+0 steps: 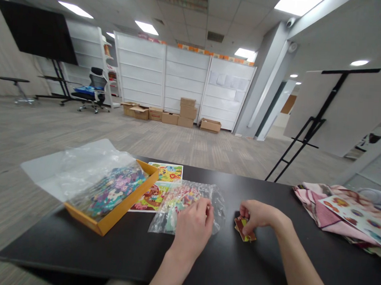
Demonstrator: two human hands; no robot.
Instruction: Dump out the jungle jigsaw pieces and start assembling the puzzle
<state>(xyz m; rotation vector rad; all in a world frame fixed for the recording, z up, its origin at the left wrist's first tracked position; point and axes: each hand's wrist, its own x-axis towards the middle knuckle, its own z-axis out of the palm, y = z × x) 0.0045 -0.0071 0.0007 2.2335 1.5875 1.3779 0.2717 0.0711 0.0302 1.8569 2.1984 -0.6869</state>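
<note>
My right hand (pixel 253 214) is closed on brown and yellow-green jigsaw puzzle pieces (pixel 247 238), low over the black table. The pieces overlap in a small cluster, partly covered by my fingers. To the left, my left hand (pixel 194 222) lies over the near right part of a clear plastic bag (pixel 217 195) with colourful puzzle pieces inside. Its fingers are curled, and whatever they grip is hidden beneath them. Partly under the bag are two printed picture sheets (pixel 172 173), one showing a lion, the other a red barn scene.
An orange-sided box (pixel 125 209) with another bag of puzzle pieces (pixel 116 188) stands on the table's left. Folded pink cloth (pixel 326 217) with a printed sheet (pixel 357 215) lies at the right. Beyond the black table (pixel 228 265) are cardboard boxes (pixel 187 112) and a whiteboard stand (pixel 307 128).
</note>
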